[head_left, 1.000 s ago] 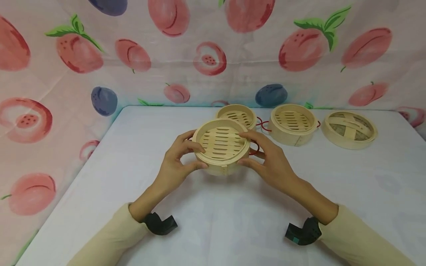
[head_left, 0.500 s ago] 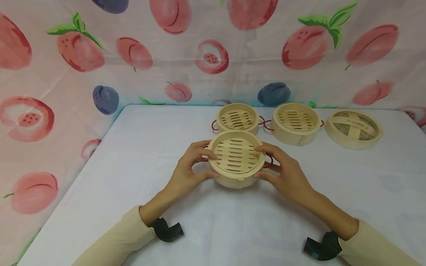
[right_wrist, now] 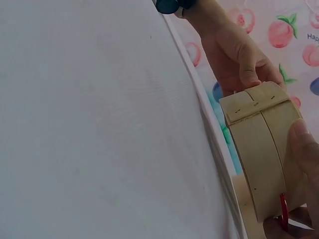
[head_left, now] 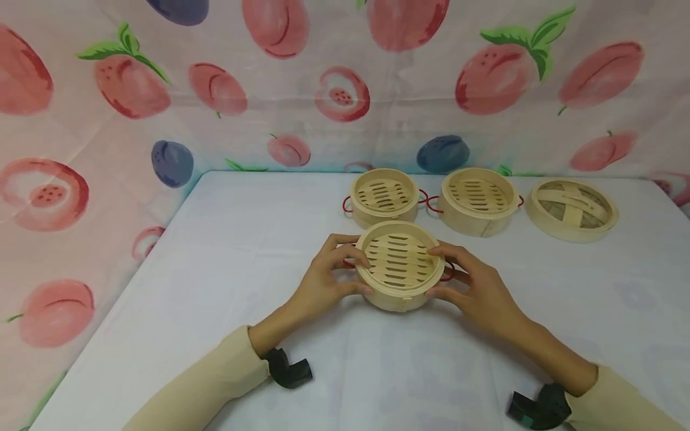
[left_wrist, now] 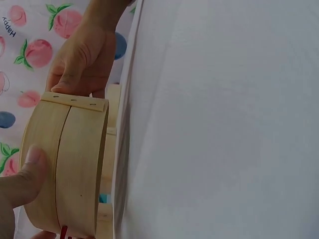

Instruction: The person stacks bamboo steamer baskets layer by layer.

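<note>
Both hands hold a round bamboo steamer basket over the middle of the white table. My left hand grips its left side, thumb low on the outer wall and fingers at the rim. On the opposite side my right hand grips it the same way, a fingertip over the rim onto the slats. A red loop handle sticks out beside the right fingers. In the left wrist view the stapled wall seam shows on the basket. Its underside is hidden in the head view.
Behind the held basket stand a small slatted steamer basket and a deeper one, both with red handles. A domed bamboo lid lies to their right. A fruit-print cloth hangs behind the white-covered table.
Both hands have carried the basket right and toward the person, lower in the head view. The small basket behind it, earlier partly covered, now shows almost whole.
</note>
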### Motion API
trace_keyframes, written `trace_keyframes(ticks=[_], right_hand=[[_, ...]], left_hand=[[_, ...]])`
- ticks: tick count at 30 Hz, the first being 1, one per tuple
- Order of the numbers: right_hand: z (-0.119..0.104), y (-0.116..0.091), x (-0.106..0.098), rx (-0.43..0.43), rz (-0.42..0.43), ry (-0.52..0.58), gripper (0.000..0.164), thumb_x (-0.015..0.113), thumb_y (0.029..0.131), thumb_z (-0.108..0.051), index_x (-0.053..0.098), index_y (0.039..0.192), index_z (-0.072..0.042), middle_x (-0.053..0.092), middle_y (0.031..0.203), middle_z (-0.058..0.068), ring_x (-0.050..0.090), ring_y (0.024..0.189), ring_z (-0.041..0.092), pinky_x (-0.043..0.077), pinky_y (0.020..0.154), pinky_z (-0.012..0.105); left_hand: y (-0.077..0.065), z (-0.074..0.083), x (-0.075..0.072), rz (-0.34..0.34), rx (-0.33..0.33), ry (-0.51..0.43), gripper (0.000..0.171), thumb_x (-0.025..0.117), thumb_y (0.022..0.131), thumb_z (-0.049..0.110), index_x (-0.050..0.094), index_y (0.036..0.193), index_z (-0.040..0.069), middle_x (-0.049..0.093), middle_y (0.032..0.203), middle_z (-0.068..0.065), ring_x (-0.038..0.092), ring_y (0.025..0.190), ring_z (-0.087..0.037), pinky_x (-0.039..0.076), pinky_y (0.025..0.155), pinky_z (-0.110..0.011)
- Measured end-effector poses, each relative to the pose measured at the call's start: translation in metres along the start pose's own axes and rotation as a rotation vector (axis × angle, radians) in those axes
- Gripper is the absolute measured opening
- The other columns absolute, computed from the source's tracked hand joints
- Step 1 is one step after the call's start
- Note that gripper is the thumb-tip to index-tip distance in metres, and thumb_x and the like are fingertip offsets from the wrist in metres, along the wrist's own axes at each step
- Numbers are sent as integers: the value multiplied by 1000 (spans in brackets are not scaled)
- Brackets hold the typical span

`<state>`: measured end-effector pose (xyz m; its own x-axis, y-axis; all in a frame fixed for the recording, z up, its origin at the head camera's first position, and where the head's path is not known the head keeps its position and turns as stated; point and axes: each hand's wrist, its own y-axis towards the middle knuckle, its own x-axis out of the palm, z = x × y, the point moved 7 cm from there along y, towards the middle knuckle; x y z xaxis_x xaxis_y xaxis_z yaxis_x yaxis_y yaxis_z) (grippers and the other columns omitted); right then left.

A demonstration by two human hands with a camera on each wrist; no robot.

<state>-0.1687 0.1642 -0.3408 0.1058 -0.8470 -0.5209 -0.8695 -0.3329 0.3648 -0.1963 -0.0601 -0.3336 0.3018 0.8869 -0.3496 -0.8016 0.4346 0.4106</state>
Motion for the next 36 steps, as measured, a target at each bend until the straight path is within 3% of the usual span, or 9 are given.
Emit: trace_keyframes(ticks=[6,12,24,29,36], right_hand=[[4,-7,-6,10,5,-38,68,82,69,-1,52,129,-9,47,139,10,49,120,12,47,88,19],[9,-12,-8,2,12,-5,67,82,69,0,53,129,-9,48,138,10,47,120,6,47,88,20],[19,-14,-5,5,19,75,76,80,70,4,45,137,-6,45,140,12,46,124,14,42,95,19],[23,-12,-4,39,20,155,80,79,71,6,36,138,-4,42,139,14,43,126,11,41,96,19],[30,-13,-4,113,28,273,73,77,72,8,38,133,1,40,138,15,42,126,12,41,96,19]], left_hand=[[1,-6,11,-24,-54,-34,36,86,65,1,64,91,10,46,125,-10,44,124,-18,50,85,-40],[-1,-10,17,-20,-80,-25,36,87,65,2,64,91,12,45,128,-7,47,120,-16,50,86,-37],[-1,-17,22,-2,-49,1,38,87,63,4,64,92,13,47,131,-7,51,113,-17,51,84,-37],[-1,-19,20,1,-12,10,39,87,63,4,64,93,13,47,130,-7,48,119,-18,51,82,-34],[-1,-19,20,-5,12,23,40,88,63,6,64,94,13,48,129,-7,48,119,-19,51,81,-35]])
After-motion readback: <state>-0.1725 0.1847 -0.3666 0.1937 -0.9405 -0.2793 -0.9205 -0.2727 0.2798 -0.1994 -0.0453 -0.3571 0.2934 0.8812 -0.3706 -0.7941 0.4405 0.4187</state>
